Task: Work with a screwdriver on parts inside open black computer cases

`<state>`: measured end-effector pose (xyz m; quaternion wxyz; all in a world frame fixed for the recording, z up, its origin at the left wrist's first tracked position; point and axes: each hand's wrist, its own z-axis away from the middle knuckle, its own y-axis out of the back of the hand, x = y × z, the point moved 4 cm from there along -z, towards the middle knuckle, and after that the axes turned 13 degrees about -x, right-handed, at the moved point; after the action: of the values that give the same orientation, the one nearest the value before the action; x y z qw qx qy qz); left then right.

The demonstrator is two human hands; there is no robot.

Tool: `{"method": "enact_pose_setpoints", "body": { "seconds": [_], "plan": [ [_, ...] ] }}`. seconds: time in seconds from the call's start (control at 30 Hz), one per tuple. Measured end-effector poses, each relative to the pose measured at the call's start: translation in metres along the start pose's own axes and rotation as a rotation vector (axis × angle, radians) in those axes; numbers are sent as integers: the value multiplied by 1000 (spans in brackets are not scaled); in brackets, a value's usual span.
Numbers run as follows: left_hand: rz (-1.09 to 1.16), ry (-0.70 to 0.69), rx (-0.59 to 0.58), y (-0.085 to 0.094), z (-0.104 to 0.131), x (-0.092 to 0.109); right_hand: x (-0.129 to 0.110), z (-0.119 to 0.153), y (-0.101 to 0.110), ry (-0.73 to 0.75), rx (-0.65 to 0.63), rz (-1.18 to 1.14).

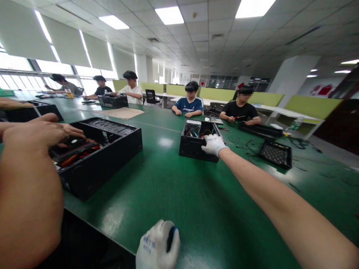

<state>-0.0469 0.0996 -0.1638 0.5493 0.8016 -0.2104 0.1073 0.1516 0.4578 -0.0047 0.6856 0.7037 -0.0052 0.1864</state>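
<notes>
My right hand [213, 145], in a white knit glove, reaches forward and grips the near rim of a small black computer case [193, 148]. The case lies on the green table with its top side open. A fan [193, 128] and some coloured wires show inside. My left hand [158, 244], also gloved in white, is curled closed low in the view, over the table's near edge. Something dark blue [171, 239] shows between its thumb and fingers, too little of it to name.
At the left, a co-worker's bare hands [53, 132] work inside a larger black computer case [109, 160]. Right of my case lie loose cables [252, 146] and a black tray-like part [275, 154]. Several people sit across the green table [157, 179].
</notes>
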Motion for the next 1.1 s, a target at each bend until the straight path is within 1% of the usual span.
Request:
{"method": "enact_pose_setpoints", "body": {
  "seconds": [0.07, 0.17, 0.33, 0.4, 0.47, 0.53, 0.57, 0.63, 0.73, 0.8, 0.87, 0.93, 1.03, 1.1],
  "plan": [
    [0, 0, -14, 1, 0, 1, -2, 23, 0, 41, 12, -2],
    [-2, -9, -17, 2, 0, 2, -4, 66, 1, 106, 36, -13],
    [44, -25, 19, 3, 1, 1, -6, 150, 3, 203, 78, -28],
    [96, -23, 4, 5, 0, 0, -6, 186, 3, 236, 88, -34],
    [169, -6, -10, 13, -2, 1, -7, 223, 4, 281, 105, -48],
    [227, 6, 16, 30, -5, 9, -7, 258, 4, 340, 123, -77],
    [242, 3, 40, 41, -7, 16, -7, 275, 4, 369, 133, -96],
    [250, -42, 75, 66, -10, 37, -7, 305, 3, 416, 153, -136],
    [229, -192, 61, 100, -16, 79, -7, 343, 2, 464, 182, -184],
    [170, -301, 25, 115, -20, 106, -7, 363, 2, 491, 193, -210],
    [93, -394, -46, 122, -24, 129, -9, 381, 2, 529, 194, -233],
    [17, -476, -158, 121, -26, 146, -11, 397, 1, 569, 188, -248],
    [-73, -583, -343, 112, -23, 161, -12, 418, 2, 590, 201, -263],
    [-99, -622, -427, 109, -17, 167, -12, 429, 3, 589, 218, -282]
  ]
}}
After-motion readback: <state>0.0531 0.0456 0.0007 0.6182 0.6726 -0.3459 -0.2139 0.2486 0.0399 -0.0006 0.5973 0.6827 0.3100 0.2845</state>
